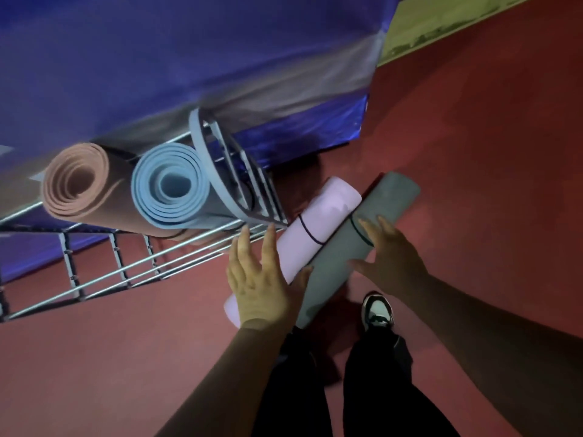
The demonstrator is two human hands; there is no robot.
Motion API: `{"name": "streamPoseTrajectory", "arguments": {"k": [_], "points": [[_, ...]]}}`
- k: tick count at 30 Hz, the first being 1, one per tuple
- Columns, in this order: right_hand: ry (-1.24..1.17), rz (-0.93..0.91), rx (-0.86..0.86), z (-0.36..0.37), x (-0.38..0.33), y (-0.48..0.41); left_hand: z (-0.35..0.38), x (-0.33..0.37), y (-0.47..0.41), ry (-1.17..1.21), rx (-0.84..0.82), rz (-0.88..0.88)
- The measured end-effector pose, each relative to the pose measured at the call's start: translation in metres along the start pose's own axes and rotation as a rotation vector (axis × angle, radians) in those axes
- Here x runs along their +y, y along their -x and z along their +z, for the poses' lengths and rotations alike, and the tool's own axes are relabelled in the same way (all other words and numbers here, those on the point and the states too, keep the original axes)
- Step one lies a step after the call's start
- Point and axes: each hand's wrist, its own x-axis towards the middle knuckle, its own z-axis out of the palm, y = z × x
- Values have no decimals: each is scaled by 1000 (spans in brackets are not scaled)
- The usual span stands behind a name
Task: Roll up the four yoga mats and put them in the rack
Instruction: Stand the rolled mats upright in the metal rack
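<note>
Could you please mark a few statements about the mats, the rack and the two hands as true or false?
1. A peach mat and a blue mat stand rolled in the rack. True.
2. The pink mat is already in the rack. False: it is outside the rack, side by side with the grey mat.
3. A dark band goes round the grey mat. True.
4. The right hand is at the pink mat. False: it is at the grey mat with its fingers spread; the left hand is at the pink one.
</note>
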Motion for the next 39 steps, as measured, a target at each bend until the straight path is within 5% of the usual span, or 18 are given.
{"name": "streamPoseTrajectory", "arguments": {"k": [12,20,25,32,39], "points": [[-108,157,-36,62,115,-76,177,18,-27,41,-403,-30],[-762,629,288,135,197,-186,350,11,-68,125,-623,147],[-1196,864,355,166,221,-243,394,7,-80,140,-565,157],[-1321,536,457,142,188,-209,342,12,-98,473,-551,-16],[-1227,43,394,24,87,-99,165,87,-134,813,-445,64]]}}
